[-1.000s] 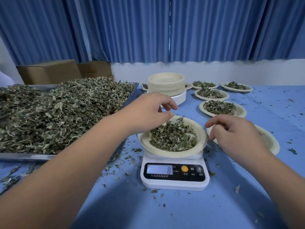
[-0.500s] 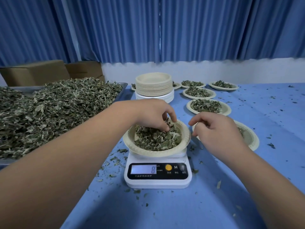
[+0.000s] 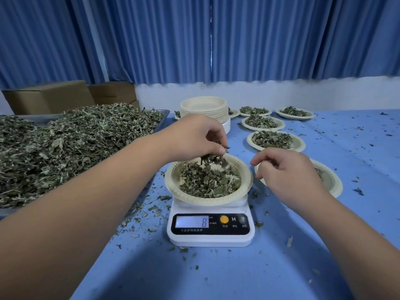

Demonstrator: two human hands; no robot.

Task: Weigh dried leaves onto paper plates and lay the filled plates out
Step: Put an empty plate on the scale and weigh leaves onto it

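Lifting out of the plate now: left hand (image 3: 194,137) is coming up off the heap it was buried in half a second ago, dragging a pinch of leaves (image 3: 213,160) with it. Display (image 3: 191,221) is reading 8, same as before, so it's either lagging or the pinch is too light to register. I'm reading this as trimming the portion to target rather than adding; can't confirm.

Grip: thumb and fingertips are closing narrow on the tuft, with strands hanging over the heap. The paper plate (image 3: 171,182) is sitting centred on the scale (image 3: 210,237).

Right hand (image 3: 287,172) is hovering just beside that plate's right rim, not touching, fingers loosely curled with nothing visible in them. It's partly covering the neighbouring plate (image 3: 333,180). Filled plates (image 3: 275,139) are lining up behind it.
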